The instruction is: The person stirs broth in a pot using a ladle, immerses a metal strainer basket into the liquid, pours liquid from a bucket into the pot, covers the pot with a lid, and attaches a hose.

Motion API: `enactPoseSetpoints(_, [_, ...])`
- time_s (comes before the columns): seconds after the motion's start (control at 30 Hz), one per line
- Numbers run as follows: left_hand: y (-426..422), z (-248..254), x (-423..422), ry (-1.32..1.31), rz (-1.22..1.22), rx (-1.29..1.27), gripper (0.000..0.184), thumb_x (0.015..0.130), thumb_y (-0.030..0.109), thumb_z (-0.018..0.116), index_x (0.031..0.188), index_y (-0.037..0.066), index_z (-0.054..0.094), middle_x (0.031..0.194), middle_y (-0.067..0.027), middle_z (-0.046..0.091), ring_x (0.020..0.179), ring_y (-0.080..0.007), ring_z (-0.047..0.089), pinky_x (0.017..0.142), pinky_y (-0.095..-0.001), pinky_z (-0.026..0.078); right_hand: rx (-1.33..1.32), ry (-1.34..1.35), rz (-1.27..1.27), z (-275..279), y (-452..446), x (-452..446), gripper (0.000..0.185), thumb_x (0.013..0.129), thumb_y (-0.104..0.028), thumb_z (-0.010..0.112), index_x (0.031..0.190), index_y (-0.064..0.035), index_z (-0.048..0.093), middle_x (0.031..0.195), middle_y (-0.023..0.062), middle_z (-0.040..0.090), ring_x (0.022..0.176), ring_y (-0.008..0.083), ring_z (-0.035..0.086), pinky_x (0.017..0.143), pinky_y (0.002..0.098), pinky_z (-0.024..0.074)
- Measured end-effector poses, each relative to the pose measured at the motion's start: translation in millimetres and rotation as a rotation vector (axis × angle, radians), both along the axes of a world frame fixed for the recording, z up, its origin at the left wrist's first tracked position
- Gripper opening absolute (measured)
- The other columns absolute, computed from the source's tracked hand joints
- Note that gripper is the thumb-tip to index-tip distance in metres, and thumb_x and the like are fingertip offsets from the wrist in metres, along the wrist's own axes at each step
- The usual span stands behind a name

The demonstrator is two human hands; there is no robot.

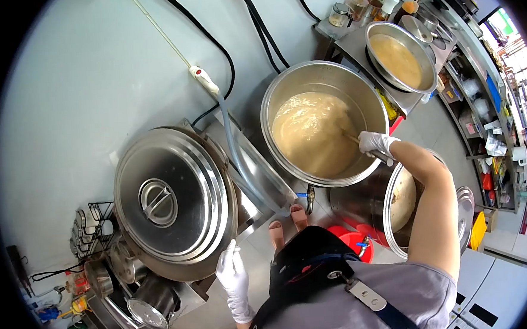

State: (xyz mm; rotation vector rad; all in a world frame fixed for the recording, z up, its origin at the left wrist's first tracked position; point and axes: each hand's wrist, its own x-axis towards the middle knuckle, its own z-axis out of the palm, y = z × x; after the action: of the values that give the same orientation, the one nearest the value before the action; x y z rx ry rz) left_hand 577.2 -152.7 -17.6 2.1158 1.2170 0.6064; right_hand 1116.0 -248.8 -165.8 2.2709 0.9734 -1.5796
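My right hand [377,143], in a white glove, is wrapped round the handle of a ladle [352,137] whose lower end is hidden in the cloudy tan liquid [312,129]. That liquid fills much of a large steel pot [274,146] in the middle. Gloved in white too, my left hand [232,268] hangs lower down, fingers stretched out and holding nothing. It is beside the rim of a big covered vessel at the left, topped by a domed steel lid [176,211].
A bowl of similar liquid [398,59] sits on a side counter at upper right. Another large pot [391,217] stands below my right forearm. A grey hose [236,148] runs between lid and central pot. Red basin [344,234] near my feet; shelves [472,118] at right.
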Motion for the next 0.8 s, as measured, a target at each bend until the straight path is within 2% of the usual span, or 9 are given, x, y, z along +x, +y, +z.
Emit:
enactPoseSetpoints(0.13, [1, -4, 0, -0.008, -0.026, 0.006, 0.023, 0.085, 0.0, 0.051, 0.105, -0.002, 0.061, 0.079, -0.0139, 0.062, 0.071, -0.0271, 0.06, 0.066, -0.0351, 0.048, 0.192, 0.198, -0.293, 25, -8, -44, 0.01, 0.071, -0.004, 0.057, 0.077, 0.0034, 0.054, 0.052, 0.0086, 0.053, 0.04, 0.0187, 0.05, 0.036, 0.0308, 0.039])
enactPoseSetpoints(0.2, [3, 3, 4, -0.007, -0.03, -0.002, 0.023, 0.084, -0.001, 0.05, 0.105, -0.002, 0.061, 0.079, -0.0141, 0.061, 0.071, -0.0273, 0.06, 0.066, -0.035, 0.048, 0.347, 0.24, -0.292, 27, -5, -65, 0.018, 0.071, -0.012, 0.057, 0.057, 0.0007, 0.059, 0.052, 0.0091, 0.058, 0.046, 0.0188, 0.057, 0.045, 0.0326, 0.0431])
enactPoseSetpoints(0.23, [4, 8, 6, -0.025, -0.034, 0.004, 0.024, 0.084, -0.002, 0.05, 0.105, -0.003, 0.061, 0.079, -0.0142, 0.061, 0.071, -0.0273, 0.06, 0.066, -0.0349, 0.048, 0.542, 0.26, -0.087, 11, -5, -68, 0.019, 0.071, -0.011, 0.057, 0.057, 0.0004, 0.058, 0.051, 0.0084, 0.056, 0.045, 0.0183, 0.055, 0.044, 0.0323, 0.0422])
enactPoseSetpoints(0.3, [6, 18, 9, -0.059, -0.044, 0.017, 0.025, 0.083, -0.003, 0.049, 0.106, -0.003, 0.06, 0.079, -0.0144, 0.061, 0.07, -0.0273, 0.06, 0.066, -0.0348, 0.048, 0.591, 0.35, -0.183, -17, 0, -72, 0.008, 0.074, -0.007, 0.054, 0.07, 0.0, 0.054, 0.051, 0.0046, 0.05, 0.042, 0.015, 0.049, 0.04, 0.0299, 0.0383])
enactPoseSetpoints(0.37, [7, 25, 12, -0.057, -0.066, 0.044, 0.026, 0.083, -0.004, 0.048, 0.106, -0.004, 0.06, 0.078, -0.0145, 0.061, 0.07, -0.0271, 0.06, 0.066, -0.0347, 0.048, 0.312, 0.411, -0.725, -6, 27, -93, 0.008, 0.078, -0.005, 0.051, 0.084, -0.0009, 0.05, 0.053, 0.0, 0.043, 0.041, 0.0116, 0.043, 0.037, 0.0272, 0.0345])
enactPoseSetpoints(0.47, [7, 28, 15, -0.045, -0.098, 0.065, 0.028, 0.082, -0.004, 0.048, 0.107, -0.003, 0.061, 0.078, -0.0139, 0.061, 0.069, -0.0265, 0.059, 0.066, -0.0344, 0.048, 0.72, 0.477, -0.245, -33, 17, -82, 0.015, 0.082, -0.005, 0.049, 0.067, -0.0039, 0.05, 0.054, 0.0009, 0.046, 0.046, 0.0111, 0.046, 0.043, 0.0258, 0.0359])
enactPoseSetpoints(0.53, [5, 26, 18, -0.041, -0.113, 0.057, 0.028, 0.082, -0.004, 0.049, 0.107, -0.002, 0.061, 0.078, -0.0137, 0.061, 0.069, -0.0266, 0.06, 0.066, -0.0343, 0.048, 0.869, 0.474, -0.155, 10, 20, -96, 0.021, 0.084, -0.005, 0.048, 0.063, -0.0058, 0.05, 0.057, 0.0, 0.047, 0.047, 0.0094, 0.045, 0.046, 0.0244, 0.0358])
enactPoseSetpoints(0.57, [4, 25, 18, -0.028, -0.128, 0.067, 0.028, 0.082, -0.003, 0.05, 0.107, -0.001, 0.061, 0.078, -0.0136, 0.061, 0.069, -0.0266, 0.06, 0.066, -0.0343, 0.048, 0.602, 0.976, -0.925, -16, 21, -93, 0.019, 0.087, -0.007, 0.047, 0.068, -0.0079, 0.05, 0.057, -0.0019, 0.045, 0.047, 0.007, 0.042, 0.043, 0.0223, 0.0335])
enactPoseSetpoints(0.8, [-1, 27, 10, -0.025, -0.136, 0.038, 0.027, 0.082, -0.001, 0.051, 0.108, 0.0, 0.061, 0.079, -0.0146, 0.061, 0.07, -0.0276, 0.061, 0.066, -0.0346, 0.049, 0.469, 1.146, -1.21, 30, -14, -91, 0.009, 0.085, -0.004, 0.051, 0.09, -0.006, 0.043, 0.067, -0.0018, 0.045, 0.046, 0.0035, 0.038, 0.039, 0.0177, 0.0296])
